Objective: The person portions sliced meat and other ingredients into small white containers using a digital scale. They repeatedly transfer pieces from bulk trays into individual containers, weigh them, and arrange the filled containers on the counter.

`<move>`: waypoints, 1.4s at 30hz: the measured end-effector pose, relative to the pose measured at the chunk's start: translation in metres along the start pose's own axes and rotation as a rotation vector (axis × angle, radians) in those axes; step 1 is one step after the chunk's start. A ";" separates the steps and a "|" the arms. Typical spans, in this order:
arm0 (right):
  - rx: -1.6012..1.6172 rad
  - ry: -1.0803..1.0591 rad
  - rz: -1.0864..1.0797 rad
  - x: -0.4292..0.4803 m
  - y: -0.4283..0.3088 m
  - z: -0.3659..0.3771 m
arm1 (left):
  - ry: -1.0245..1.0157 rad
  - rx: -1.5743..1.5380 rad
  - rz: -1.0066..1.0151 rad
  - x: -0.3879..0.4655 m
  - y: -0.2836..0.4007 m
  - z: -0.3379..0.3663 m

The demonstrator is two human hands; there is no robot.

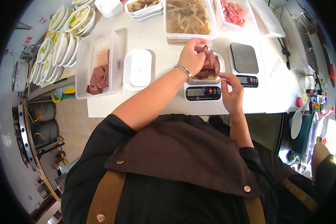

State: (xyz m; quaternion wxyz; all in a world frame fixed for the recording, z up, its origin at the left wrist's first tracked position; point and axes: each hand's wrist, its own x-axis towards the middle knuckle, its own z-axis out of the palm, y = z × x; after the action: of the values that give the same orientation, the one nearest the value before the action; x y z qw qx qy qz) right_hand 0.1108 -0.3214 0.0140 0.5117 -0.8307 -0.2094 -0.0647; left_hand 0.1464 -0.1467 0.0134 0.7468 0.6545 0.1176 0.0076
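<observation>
My left hand (194,57), with a metal bracelet at its wrist, grips dark reddish-brown slices (212,62) of what looks like cooked blood or liver. The slices are over a white plastic container (222,60) on a digital kitchen scale (188,96). My right hand (232,86) is at the container's near right corner, its thumb and fingertips close together at the slices' lower end; whether it pinches anything cannot be told. Paler food lies low in the container, partly hidden by the slices. To the left, more dark pieces (98,79) lie in a translucent plastic bin (85,50).
An empty white tray (137,68) sits left of my forearm. A second scale (244,58) stands at right. Behind are tubs of soaked pale strips (187,16) and raw pink meat (233,12). Stacked filled bowls (54,47) stand far left. Another person's arm (321,155) shows at lower right.
</observation>
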 end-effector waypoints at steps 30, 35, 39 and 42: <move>0.214 -0.149 0.576 0.052 0.020 0.014 | 0.694 0.902 0.348 -0.164 0.042 -0.253; 0.570 -0.125 0.680 0.091 -0.022 0.084 | 0.775 1.019 0.403 -0.176 0.028 -0.285; 0.779 -0.066 0.756 0.110 -0.051 0.169 | 0.693 0.974 0.419 -0.178 0.022 -0.297; 0.649 0.066 0.749 0.119 -0.056 0.206 | 0.628 0.912 0.421 -0.187 0.025 -0.313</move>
State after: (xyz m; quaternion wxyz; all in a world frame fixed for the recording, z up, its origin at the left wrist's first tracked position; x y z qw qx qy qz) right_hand 0.1730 -0.0853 0.0021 0.7382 -0.6444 0.1104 0.1659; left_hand -0.0901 0.1316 0.0323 0.3019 0.8851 0.1920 0.2976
